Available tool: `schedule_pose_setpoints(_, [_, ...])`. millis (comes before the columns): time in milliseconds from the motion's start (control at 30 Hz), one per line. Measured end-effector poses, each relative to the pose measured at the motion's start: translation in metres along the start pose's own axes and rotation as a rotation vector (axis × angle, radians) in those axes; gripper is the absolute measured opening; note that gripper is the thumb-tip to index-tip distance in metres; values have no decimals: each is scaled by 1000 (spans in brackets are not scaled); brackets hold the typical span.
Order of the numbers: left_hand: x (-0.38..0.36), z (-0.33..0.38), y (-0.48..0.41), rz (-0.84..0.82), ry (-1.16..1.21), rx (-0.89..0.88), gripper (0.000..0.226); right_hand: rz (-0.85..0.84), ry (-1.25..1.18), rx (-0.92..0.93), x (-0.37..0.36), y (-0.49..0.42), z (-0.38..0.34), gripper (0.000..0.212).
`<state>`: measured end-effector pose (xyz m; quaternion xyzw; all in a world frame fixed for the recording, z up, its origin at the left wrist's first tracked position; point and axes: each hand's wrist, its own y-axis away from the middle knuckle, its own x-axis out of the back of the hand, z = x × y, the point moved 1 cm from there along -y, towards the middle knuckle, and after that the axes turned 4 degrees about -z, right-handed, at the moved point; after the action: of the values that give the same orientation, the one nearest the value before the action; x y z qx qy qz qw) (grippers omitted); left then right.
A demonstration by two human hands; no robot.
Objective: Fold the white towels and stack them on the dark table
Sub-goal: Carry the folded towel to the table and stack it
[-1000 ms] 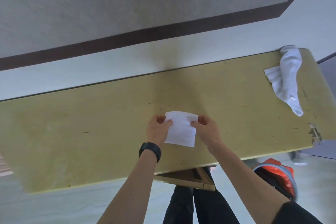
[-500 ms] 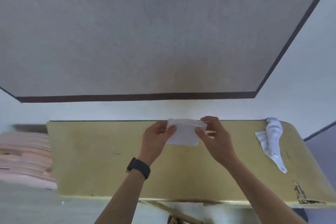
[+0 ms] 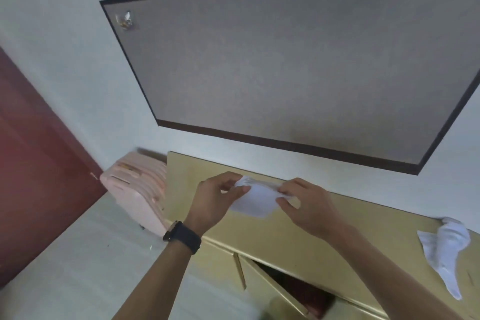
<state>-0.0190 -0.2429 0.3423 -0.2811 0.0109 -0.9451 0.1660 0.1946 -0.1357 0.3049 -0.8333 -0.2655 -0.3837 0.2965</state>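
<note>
Both hands pinch a small folded towel point(image 3: 255, 200) in the air above the yellow cabinet point(image 3: 298, 231): left hand point(image 3: 217, 200) and right hand point(image 3: 307, 205) at opposite top corners. Keep edges matched and taut. Unfolded towel point(image 3: 444, 247) lies at right.

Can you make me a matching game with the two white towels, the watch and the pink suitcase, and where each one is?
Things:
1. small white towel
2. loose white towel
3. black watch
4. pink suitcase

Places:
a. on the left wrist
b. on the floor, by the left end of the table
c. pinched between the left hand and the right hand
d. lying on the right end of the table

Pairs: 1-c, 2-d, 3-a, 4-b.
</note>
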Motion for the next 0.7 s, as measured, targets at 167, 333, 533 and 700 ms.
schedule_pose_setpoints(167, [38, -35, 107, 144, 85, 232, 6, -177, -171, 39, -39, 30, -62, 7])
schedule_pose_setpoints(333, [101, -76, 231, 334, 180, 412, 12, -332, -623, -62, -109, 55, -164, 17])
schedule_pose_setpoints(533, [180, -99, 408, 672, 292, 537, 30, -648, -1063, -171, -222, 111, -327, 23])
schedule_pose_setpoints(700, [240, -128, 590, 994, 253, 690, 28, -949, -1027, -101, -320, 198, -485, 6])
